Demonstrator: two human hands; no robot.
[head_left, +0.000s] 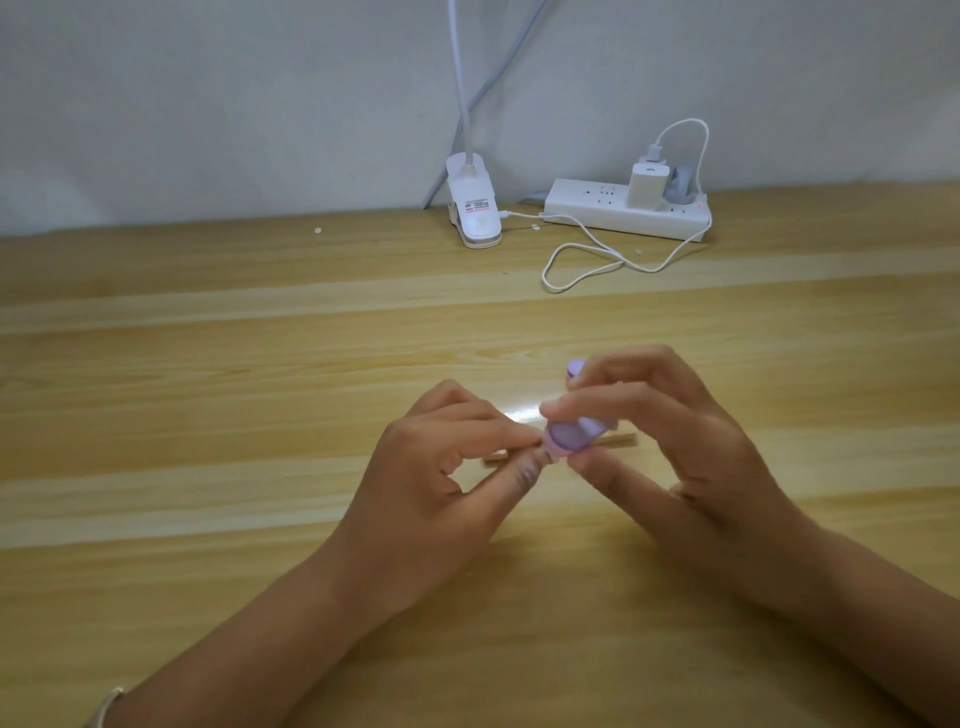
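**While both hands pinch it: small purple piece (574, 435) over the table (208, 415)**

Where the two hands meet, we find the purple piece held between them. The left hand (441, 483) pinches its pinkish end between thumb and forefinger. The right hand (675, 457) grips the body, thumb beneath and fingers curled over. A thin wooden stick (621, 439) lies below; we cannot tell whether it touches the piece. A power strip (597, 213) sits by the wall.

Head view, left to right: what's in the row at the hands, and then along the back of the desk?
Near row: left hand → small purple piece, pinched by both hands → right hand. Back row: clip lamp → power strip.
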